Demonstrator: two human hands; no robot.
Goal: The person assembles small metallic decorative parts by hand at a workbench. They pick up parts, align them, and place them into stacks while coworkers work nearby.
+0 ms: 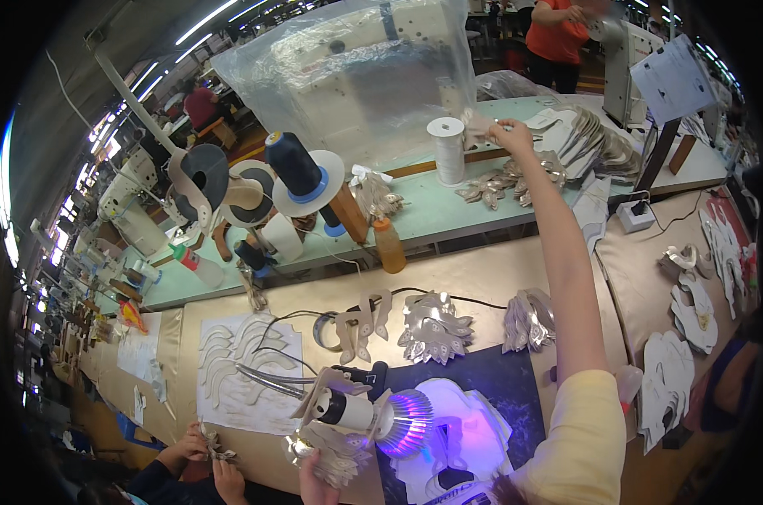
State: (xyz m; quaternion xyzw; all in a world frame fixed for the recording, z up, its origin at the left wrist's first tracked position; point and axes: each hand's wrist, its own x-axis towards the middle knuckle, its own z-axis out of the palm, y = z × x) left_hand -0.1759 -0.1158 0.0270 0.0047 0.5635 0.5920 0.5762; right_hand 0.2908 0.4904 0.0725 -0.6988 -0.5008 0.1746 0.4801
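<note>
A gold-tan table fills the near side, with a pale green bench along its far edge. On the bench stands a machine wrapped in clear plastic. A dark mat lies on the table, bearing a stack of white cutouts under purple light. Left of it, curved pieces lie in rows on white paper. A silver lamp overhangs the mat. Just beside it, the left hand holds a bunch of grey pieces. On the bench is a white spool. The right hand reaches close to it, fingers drawn narrow at a small pale piece; blur hides whether it is gripped.
</note>
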